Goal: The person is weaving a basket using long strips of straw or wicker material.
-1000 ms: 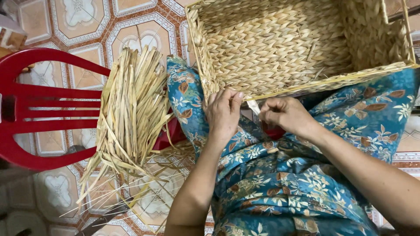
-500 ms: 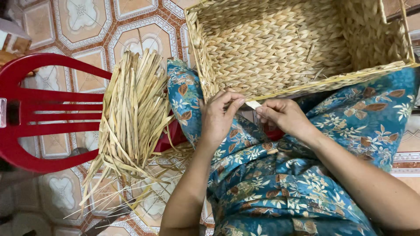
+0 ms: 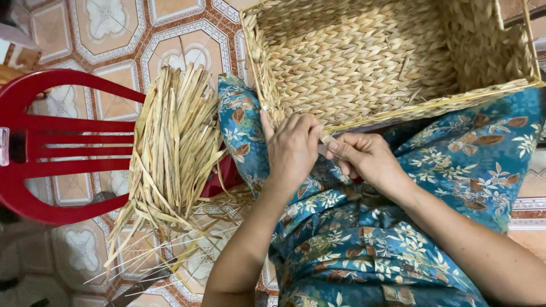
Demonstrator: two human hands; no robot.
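Just at the near rim of the rectangular woven straw basket [image 3: 392, 62], both hands pinch one pale flat straw strip [image 3: 326, 138]: the left hand [image 3: 293, 149] curled over it, the right hand [image 3: 364, 159] nipping its end between thumb and forefinger. The basket leans on the lap, over the blue floral trousers [image 3: 364, 250]. Pulled too hard, the dry strip would likely split or snap; a loose pinch could let it slide back out of the weave. Left of the hands, the bundle of dried straw strips [image 3: 170, 148] on the red plastic chair [image 3: 51, 142] overhangs and might slide to the tiled floor [image 3: 114, 23].
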